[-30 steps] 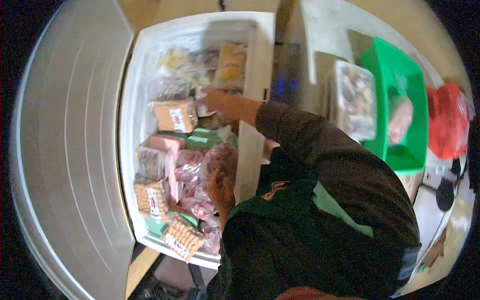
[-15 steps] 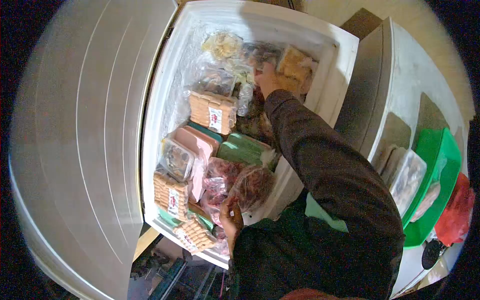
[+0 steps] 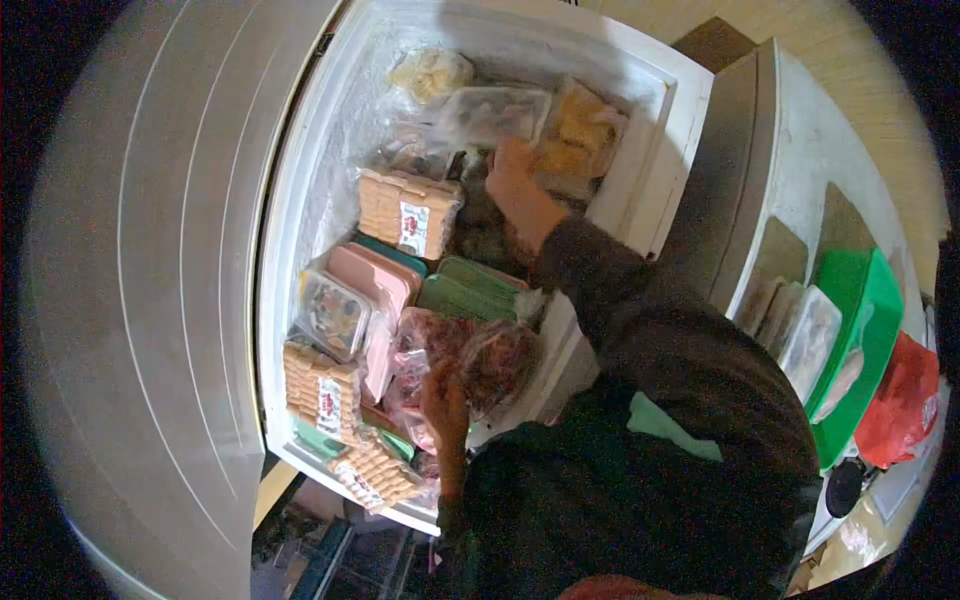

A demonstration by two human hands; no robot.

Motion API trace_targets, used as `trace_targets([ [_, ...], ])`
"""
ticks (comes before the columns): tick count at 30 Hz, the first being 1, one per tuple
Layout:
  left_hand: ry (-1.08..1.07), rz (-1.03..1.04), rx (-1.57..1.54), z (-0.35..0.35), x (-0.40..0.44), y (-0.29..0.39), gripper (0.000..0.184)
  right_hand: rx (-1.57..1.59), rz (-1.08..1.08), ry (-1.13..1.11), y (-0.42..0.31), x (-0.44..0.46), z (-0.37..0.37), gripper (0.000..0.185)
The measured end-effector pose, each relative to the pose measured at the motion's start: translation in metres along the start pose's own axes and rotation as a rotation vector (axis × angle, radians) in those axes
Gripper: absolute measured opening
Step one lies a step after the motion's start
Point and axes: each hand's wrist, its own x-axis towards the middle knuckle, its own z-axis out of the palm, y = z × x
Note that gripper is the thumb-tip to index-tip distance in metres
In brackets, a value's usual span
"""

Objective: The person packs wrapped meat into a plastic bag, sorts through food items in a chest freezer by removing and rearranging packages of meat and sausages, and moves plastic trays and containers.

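Observation:
My right hand (image 3: 522, 192) reaches into the open chest freezer (image 3: 685, 120), its fingers closed at the lower edge of a clear package (image 3: 492, 114). That package is blurred, and its contents are hard to make out. Lower down, my left hand (image 3: 446, 408) has its fingers closed against a clear bag of red meat (image 3: 500, 360). A packet of tan rolls (image 3: 408, 212) lies left of my right hand, and a yellow-orange packet (image 3: 583, 130) to its right. Green boxes (image 3: 470, 290) sit between my hands.
The raised lid (image 3: 150, 280) stands at the left. Pink boxes (image 3: 375, 275), a clear box (image 3: 335, 315) and more roll packets (image 3: 322, 392) fill the freezer's lower left. At the right are a green basin (image 3: 885, 320), clear packs (image 3: 812, 335) and a red bag (image 3: 900, 400).
My right hand has moved from the yellow-orange packet leftward and slightly down. The clear package now lies across the upper middle. My left hand has shifted up and left onto the meat bag.

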Motion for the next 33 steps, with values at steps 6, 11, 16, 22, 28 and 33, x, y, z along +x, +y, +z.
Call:
trace_targets([
  [6,0.092,-0.248,-0.631,-0.018,0.02,0.015,0.048,-0.077,0.34,-0.44,-0.042,-0.163,-0.014,0.019],
  [11,0.139,-0.392,-1.085,-0.05,0.018,0.029,0.079,-0.464,0.275,-1.221,-0.018,-0.194,-0.028,0.031],
  [16,0.184,-0.663,-0.902,-0.057,-0.002,0.015,0.069,-0.725,0.162,-1.474,-0.049,-0.189,0.0,0.038],
  [22,0.24,-0.687,-1.049,-0.056,-0.021,0.046,0.065,-1.519,-0.652,-1.021,-0.052,0.006,0.022,0.045],
  [28,0.27,-0.711,-0.834,-0.05,-0.032,0.053,0.06,-1.956,-1.133,-0.687,-0.045,0.116,-0.052,0.045],
  [33,0.204,-0.792,-0.873,-0.041,-0.024,0.04,0.065,-1.809,-0.839,-0.678,-0.061,0.076,-0.02,0.06],
])
